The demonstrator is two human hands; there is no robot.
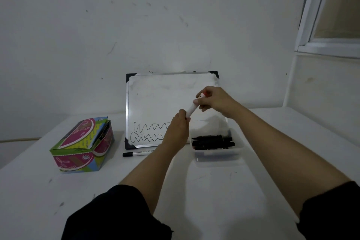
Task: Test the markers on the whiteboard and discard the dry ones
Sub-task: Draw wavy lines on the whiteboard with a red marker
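Note:
A small whiteboard (155, 99) leans against the wall, with two black wavy lines low on its left side. In front of it I hold a white marker (191, 108) with a red cap end. My left hand (178, 128) grips its lower end and my right hand (216, 99) grips its capped upper end. A clear plastic tray (218, 159) to the right of the board holds several black markers (212, 142). One white marker with a black cap (136, 154) lies flat on the table below the board.
A colourful cardboard box (83, 145) with its lid ajar stands on the white table (194, 185) to the left. A window frame (319, 25) is at the upper right. The wall is close behind the board.

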